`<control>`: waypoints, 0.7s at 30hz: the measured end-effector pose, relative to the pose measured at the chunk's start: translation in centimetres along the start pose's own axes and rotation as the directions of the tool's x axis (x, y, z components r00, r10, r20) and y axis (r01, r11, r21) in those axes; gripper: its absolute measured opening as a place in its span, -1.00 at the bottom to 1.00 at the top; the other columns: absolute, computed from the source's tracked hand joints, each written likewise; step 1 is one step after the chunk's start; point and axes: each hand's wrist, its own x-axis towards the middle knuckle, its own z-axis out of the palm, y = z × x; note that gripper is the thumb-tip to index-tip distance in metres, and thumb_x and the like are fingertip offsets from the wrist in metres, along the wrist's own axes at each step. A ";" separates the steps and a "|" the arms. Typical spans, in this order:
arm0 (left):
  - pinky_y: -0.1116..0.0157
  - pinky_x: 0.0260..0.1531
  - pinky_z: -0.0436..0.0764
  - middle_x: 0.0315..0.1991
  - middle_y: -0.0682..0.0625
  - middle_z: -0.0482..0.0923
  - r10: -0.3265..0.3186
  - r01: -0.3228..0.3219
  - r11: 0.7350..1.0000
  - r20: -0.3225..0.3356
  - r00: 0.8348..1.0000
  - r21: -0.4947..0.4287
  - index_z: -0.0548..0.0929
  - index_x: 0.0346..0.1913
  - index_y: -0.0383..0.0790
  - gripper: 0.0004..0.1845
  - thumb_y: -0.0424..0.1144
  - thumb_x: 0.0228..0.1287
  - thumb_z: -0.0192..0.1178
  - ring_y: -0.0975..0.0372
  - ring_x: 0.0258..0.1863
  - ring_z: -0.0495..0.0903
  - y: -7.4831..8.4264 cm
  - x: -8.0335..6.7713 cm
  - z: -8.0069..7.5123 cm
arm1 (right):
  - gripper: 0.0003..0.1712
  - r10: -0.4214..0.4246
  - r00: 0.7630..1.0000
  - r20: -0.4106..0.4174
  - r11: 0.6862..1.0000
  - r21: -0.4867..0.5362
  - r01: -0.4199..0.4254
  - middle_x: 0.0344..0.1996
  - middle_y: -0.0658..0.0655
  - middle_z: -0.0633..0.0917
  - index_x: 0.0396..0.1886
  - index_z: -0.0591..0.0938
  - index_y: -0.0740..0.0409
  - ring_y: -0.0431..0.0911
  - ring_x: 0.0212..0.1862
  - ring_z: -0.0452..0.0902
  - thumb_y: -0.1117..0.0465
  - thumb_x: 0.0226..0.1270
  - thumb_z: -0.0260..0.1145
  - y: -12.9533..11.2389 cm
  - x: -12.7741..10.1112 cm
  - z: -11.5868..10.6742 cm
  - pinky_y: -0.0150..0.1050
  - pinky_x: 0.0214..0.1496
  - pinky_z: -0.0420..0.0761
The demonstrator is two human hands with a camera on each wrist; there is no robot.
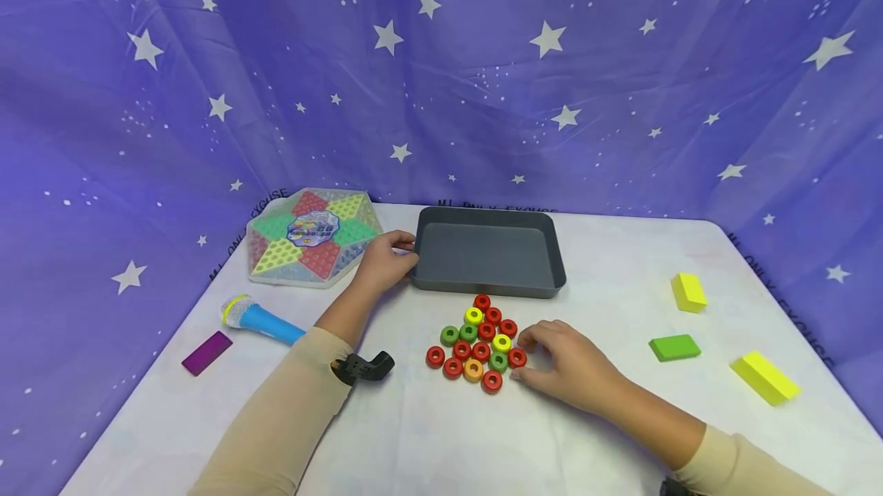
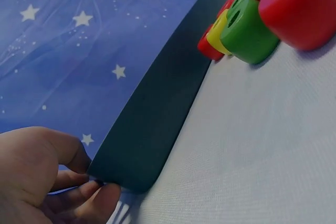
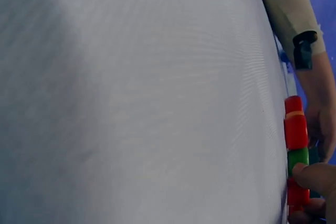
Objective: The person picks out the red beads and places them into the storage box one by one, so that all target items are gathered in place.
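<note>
From my feed the left hand (image 1: pixel 382 260) is curled round the near-left corner of the grey tray (image 1: pixel 441 284), and the right hand (image 1: pixel 566 362) has bent fingers pinching a red ring (image 1: pixel 516 357) at the right edge of the ring pile (image 1: pixel 477 345) just in front of the tray. I reckon a clumsy lift could knock the touching neighbours and send rings rolling across the table (image 1: pixel 428 435), or the tray could skid if that corner grip slackens

Staged recording setup w/ starry purple backdrop cloth (image 1: pixel 483 59), white-covered table (image 1: pixel 441 435), scattered toys.
</note>
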 end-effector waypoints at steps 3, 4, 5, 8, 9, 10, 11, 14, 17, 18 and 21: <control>0.25 -0.41 0.79 0.03 -0.11 0.64 -0.006 0.006 1.000 0.008 1.000 -0.010 0.64 0.20 -0.23 -0.54 -0.35 0.19 0.21 0.09 -0.19 0.69 -0.1 0.1 -0.1 | -0.67 0.001 1.000 0.004 1.000 0.004 -0.001 -0.27 -0.34 0.63 -0.19 0.68 -0.20 -0.31 -0.15 0.49 -0.09 0.10 0.59 0.2 0.1 0.3 -0.25 -0.03 0.63; 0.25 -0.40 0.79 0.04 -0.11 0.64 -0.011 0.011 1.000 0.013 1.000 -0.012 0.64 0.20 -0.22 -0.55 -0.35 0.21 0.21 0.09 -0.19 0.69 -0.1 0.1 -0.1 | -0.68 0.003 1.000 0.006 1.000 0.008 -0.003 -0.26 -0.35 0.63 -0.19 0.69 -0.20 -0.32 -0.15 0.49 -0.08 0.10 0.59 0.2 0.2 0.4 -0.26 -0.03 0.63; 0.24 -0.39 0.79 0.05 -0.11 0.64 -0.012 0.012 1.000 0.020 1.000 -0.015 0.64 0.21 -0.21 -0.55 -0.35 0.22 0.21 0.09 -0.18 0.69 -0.1 0.1 -0.1 | -0.68 -0.003 1.000 0.004 1.000 0.009 0.003 -0.26 -0.35 0.64 -0.19 0.69 -0.20 -0.32 -0.16 0.49 -0.08 0.11 0.59 0.3 0.2 0.5 -0.27 -0.04 0.63; 0.25 -0.37 0.79 0.06 -0.10 0.63 -0.014 0.014 1.000 0.036 0.999 -0.017 0.64 0.22 -0.20 -0.55 -0.35 0.23 0.21 0.09 -0.15 0.69 -0.2 0.2 -0.3 | -0.70 -0.028 1.000 0.001 0.999 0.016 0.028 -0.28 -0.34 0.64 -0.19 0.69 -0.19 -0.31 -0.17 0.49 -0.02 0.10 0.60 0.5 0.3 0.4 -0.28 -0.08 0.62; 0.25 -0.37 0.79 0.07 -0.10 0.63 -0.013 0.014 1.000 0.042 0.999 -0.019 0.64 0.22 -0.20 -0.55 -0.34 0.24 0.21 0.09 -0.14 0.69 -0.2 0.2 -0.4 | -0.70 -0.037 0.999 0.005 0.999 0.017 0.037 -0.28 -0.34 0.64 -0.19 0.69 -0.19 -0.30 -0.17 0.49 0.00 0.10 0.60 0.6 0.4 0.2 -0.29 -0.09 0.62; 0.24 -0.37 0.79 0.08 -0.10 0.63 -0.011 0.012 1.000 0.047 0.999 -0.022 0.64 0.23 -0.20 -0.54 -0.34 0.24 0.21 0.08 -0.12 0.69 -0.1 0.2 -0.5 | -0.70 -0.047 0.999 0.009 0.999 0.019 0.046 -0.29 -0.33 0.63 -0.20 0.69 -0.19 -0.29 -0.17 0.49 0.03 0.09 0.60 0.6 0.5 0.0 -0.28 -0.09 0.62; 0.24 -0.36 0.79 0.09 -0.11 0.63 -0.009 0.010 1.000 0.052 0.999 -0.025 0.64 0.24 -0.20 -0.54 -0.34 0.25 0.21 0.08 -0.10 0.69 -0.1 0.2 -0.5 | -0.70 -0.057 0.998 0.013 0.998 0.021 0.056 -0.29 -0.33 0.63 -0.20 0.69 -0.19 -0.29 -0.17 0.49 0.05 0.09 0.60 0.7 0.5 -0.4 -0.28 -0.10 0.61; 0.24 -0.35 0.79 0.11 -0.11 0.62 -0.009 0.010 1.000 0.061 0.998 -0.027 0.64 0.25 -0.20 -0.54 -0.34 0.26 0.20 0.06 -0.06 0.68 -0.1 0.2 -0.7 | -0.69 -0.072 0.997 0.034 0.997 0.032 0.071 -0.28 -0.31 0.63 -0.18 0.70 -0.19 -0.24 -0.16 0.52 0.11 0.07 0.59 0.9 0.9 -1.8 -0.26 -0.09 0.63; 0.26 -0.35 0.79 0.13 -0.12 0.63 -0.015 0.016 1.000 0.071 0.997 -0.021 0.65 0.25 -0.19 -0.53 -0.33 0.26 0.20 0.06 -0.04 0.68 -0.1 0.2 -0.8 | -0.67 -0.078 0.995 0.055 0.997 0.031 0.076 -0.26 -0.30 0.65 -0.15 0.70 -0.17 -0.18 -0.18 0.54 0.17 0.07 0.57 1.1 1.7 -3.7 -0.21 -0.14 0.65; 0.26 -0.36 0.79 0.14 -0.12 0.63 -0.016 0.018 1.000 0.074 0.997 -0.020 0.65 0.25 -0.19 -0.53 -0.33 0.26 0.20 0.06 -0.03 0.68 -0.1 0.2 -0.8 | -0.67 -0.076 0.995 0.063 0.997 0.027 0.075 -0.26 -0.29 0.65 -0.14 0.71 -0.16 -0.17 -0.18 0.55 0.19 0.08 0.56 1.2 2.1 -4.4 -0.21 -0.15 0.66; 0.28 -0.36 0.79 0.15 -0.14 0.63 -0.023 0.025 0.999 0.084 0.996 -0.021 0.65 0.26 -0.20 -0.53 -0.34 0.26 0.20 0.05 -0.03 0.68 0.0 0.1 -0.8 | -0.69 -0.075 0.994 0.081 0.997 0.009 0.074 -0.29 -0.27 0.67 -0.15 0.71 -0.13 -0.17 -0.20 0.54 0.22 0.10 0.54 1.6 3.5 -6.4 -0.20 -0.19 0.66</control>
